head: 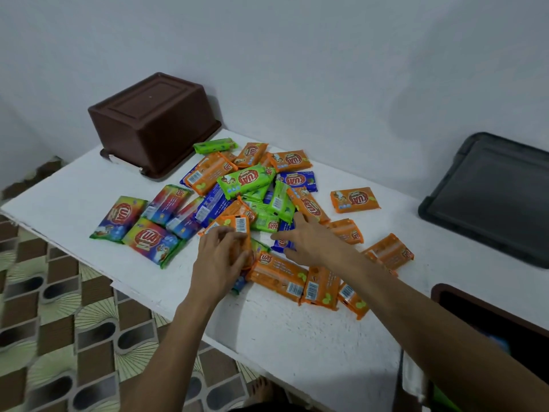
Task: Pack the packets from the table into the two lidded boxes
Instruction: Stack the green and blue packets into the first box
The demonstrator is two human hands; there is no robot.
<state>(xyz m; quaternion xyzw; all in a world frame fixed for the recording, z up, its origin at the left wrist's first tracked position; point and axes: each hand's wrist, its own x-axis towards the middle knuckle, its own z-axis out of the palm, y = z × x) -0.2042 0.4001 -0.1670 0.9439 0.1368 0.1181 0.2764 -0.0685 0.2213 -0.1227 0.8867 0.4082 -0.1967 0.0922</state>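
Here, a heap of packets [246, 179] is lying on the white tabletop [74, 197], just to the right of the brown box [154, 123] and a little nearer the person. The brown box itself is sitting upside down at the far left corner, against the wall. The heap is mixing orange, green and blue wrappers, many overlapping one another. Four rainbow packets [118, 218] are lying side by side in front of the brown box, at the left edge of the heap. One lone orange packet [355, 199] is lying apart, further right of the brown box than the heap.

The left hand [221, 257] is curling its fingers and thumb round an orange packet [237, 226] at the near side of the heap, barcode facing up. The right hand [309, 242] is reaching in beside it with fingers straight and spread, holding nothing, over a blue packet [280, 243]; whether it is touching the wrapper I cannot tell.

Far to the right of the brown box, a dark grey lid [493, 191] is lying at the tabletop's end. Nearer the person than that, a second brown box [439, 289] is standing open, mostly cut off by the frame.
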